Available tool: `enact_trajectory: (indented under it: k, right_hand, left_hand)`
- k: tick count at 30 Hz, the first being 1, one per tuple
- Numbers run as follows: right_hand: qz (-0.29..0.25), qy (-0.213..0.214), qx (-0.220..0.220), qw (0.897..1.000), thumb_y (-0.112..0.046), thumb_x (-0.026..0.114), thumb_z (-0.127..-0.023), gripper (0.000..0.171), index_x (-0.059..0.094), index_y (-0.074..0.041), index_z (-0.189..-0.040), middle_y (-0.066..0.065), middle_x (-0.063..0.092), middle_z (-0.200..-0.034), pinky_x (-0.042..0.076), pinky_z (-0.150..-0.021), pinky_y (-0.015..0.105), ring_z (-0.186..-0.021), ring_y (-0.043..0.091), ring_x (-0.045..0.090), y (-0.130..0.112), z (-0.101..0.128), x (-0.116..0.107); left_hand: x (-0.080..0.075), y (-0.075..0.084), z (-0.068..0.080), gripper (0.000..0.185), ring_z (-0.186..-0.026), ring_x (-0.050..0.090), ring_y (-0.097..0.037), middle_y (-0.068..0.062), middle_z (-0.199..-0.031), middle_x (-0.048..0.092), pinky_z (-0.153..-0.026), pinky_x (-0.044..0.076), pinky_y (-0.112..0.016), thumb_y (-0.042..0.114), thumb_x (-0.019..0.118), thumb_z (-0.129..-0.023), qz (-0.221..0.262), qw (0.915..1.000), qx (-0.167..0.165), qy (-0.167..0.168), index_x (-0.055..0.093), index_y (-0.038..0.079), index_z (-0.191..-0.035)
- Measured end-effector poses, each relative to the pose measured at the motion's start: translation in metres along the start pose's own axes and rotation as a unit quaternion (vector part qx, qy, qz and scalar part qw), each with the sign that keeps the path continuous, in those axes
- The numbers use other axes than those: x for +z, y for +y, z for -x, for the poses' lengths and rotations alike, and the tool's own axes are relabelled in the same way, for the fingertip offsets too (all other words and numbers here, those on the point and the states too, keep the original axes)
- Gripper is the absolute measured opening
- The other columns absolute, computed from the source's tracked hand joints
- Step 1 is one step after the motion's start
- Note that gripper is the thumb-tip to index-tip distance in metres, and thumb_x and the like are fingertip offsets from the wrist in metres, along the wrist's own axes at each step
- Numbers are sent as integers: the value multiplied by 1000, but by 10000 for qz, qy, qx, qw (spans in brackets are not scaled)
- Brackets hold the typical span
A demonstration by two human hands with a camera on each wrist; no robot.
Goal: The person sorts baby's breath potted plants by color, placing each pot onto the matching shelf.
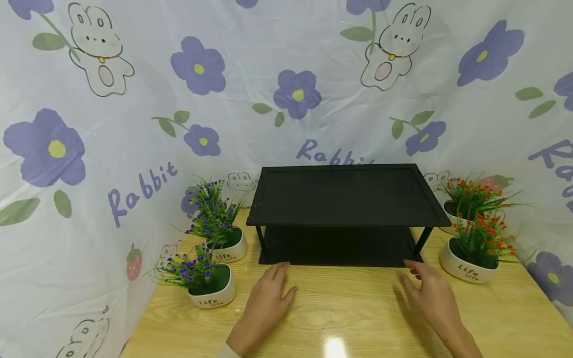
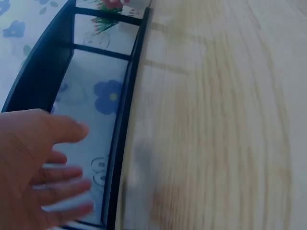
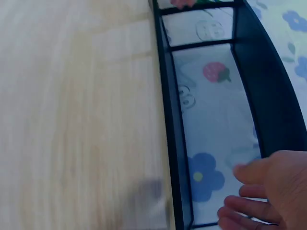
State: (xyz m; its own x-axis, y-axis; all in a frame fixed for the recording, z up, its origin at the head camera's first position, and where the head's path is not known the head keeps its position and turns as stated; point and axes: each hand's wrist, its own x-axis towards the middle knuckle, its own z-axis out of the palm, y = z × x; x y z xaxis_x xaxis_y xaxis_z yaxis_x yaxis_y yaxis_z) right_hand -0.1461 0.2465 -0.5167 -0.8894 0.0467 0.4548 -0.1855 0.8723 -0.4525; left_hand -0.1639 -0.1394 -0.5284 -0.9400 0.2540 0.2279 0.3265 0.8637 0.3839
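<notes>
Wooden tabletop (image 1: 349, 313) backed by a cloth (image 1: 134, 149) printed with purple flowers, rabbits and the word "Rabbit". A black two-tier shelf (image 1: 344, 199) stands at the table's rear centre. The left hand (image 1: 268, 293) and right hand (image 1: 427, 293) lie just before it, fingers straight and spread, holding nothing. White pots marked "Life" hold purple-flowered plants (image 1: 201, 271) at left and red-flowered plants (image 1: 476, 243) at right.

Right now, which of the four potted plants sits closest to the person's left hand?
The front purple-flowered pot, left of the black shelf. It sits just beside the left hand; the other purple pot stands farther back, and both red-flowered pots are on the right.
</notes>
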Motion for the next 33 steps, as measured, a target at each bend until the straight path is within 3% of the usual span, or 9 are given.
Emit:
enact_trajectory:
  k: [3, 6, 10, 16, 20, 25, 28, 33]
  right_hand:
    - [-304, 405, 67, 9987, 0, 82, -90, 21, 77, 2, -111, 20, 79, -100, 61, -65, 50, -81, 36, 76, 11, -5, -4]
    - [-492, 568, 207, 9970, 1, 78, -94, 18, 77, 2, -111, 21, 79, -101, 62, -69, 52, -84, 39, 77, 18, -13, -4]
    - [-654, 519, 547, 9950, -3, 74, -99, 23, 74, 5, -120, 26, 77, -110, 61, -82, 58, -96, 45, 76, 25, -21, -4]
    - [-993, 369, 935, 9900, -11, 67, -105, 39, 62, 10, -139, 35, 66, -130, 58, -93, 62, -114, 53, 70, 30, -31, -3]
    - [-1205, 297, 1474, 9813, -16, 61, -109, 47, 53, 10, -147, 37, 58, -139, 55, -100, 64, -124, 56, 63, 32, -37, -2]
    - [-1507, 12, 2046, 9672, -22, 56, -111, 54, 44, 9, -153, 38, 50, -148, 51, -107, 66, -133, 57, 55, 32, -43, 1]
    - [-1611, -215, 2144, 9631, -24, 55, -112, 60, 37, 8, -159, 39, 46, -154, 49, -110, 66, -139, 58, 51, 35, -46, 1]
    - [-1726, -453, 2184, 9594, -29, 52, -113, 68, 26, 8, -164, 38, 38, -161, 46, -114, 66, -144, 58, 45, 41, -53, 1]
  left_hand:
    - [-6, -6, 3, 24, -108, 74, -17, 3, -120, 73, -88, 64, -39, 22, 78, -99, 752, 9965, -115, 334, 74, 14, -122]
    - [-15, -21, 11, 5, -89, 72, -6, 8, -101, 74, -78, 63, -28, 14, 77, -100, 1477, 9869, -149, 631, 77, 17, -105]
    - [-25, -44, 22, 9, -84, 69, 0, 11, -95, 75, -74, 61, -23, 9, 77, -98, 2032, 9752, -119, 871, 78, 17, -101]
    - [-37, -71, 42, 17, -79, 71, -2, 11, -91, 77, -70, 61, -24, 2, 78, -94, 2352, 9650, 20, 1160, 79, 17, -101]
    - [-44, -85, 57, 15, -77, 73, -7, 5, -89, 77, -71, 60, -19, -2, 77, -94, 2552, 9567, 289, 1366, 78, 10, -102]
    - [-48, -109, 79, 28, -71, 72, -11, -3, -82, 77, -70, 56, -13, -16, 79, -84, 2470, 9467, 641, 1964, 77, 8, -99]
    - [-54, -123, 92, 31, -68, 73, -13, -7, -79, 77, -68, 57, -13, -20, 79, -83, 2410, 9445, 358, 2205, 78, 7, -97]
    - [-69, -141, 103, 25, -69, 71, -7, -5, -82, 76, -69, 55, -12, -18, 78, -86, 2048, 9424, -734, 2540, 76, 7, -93]
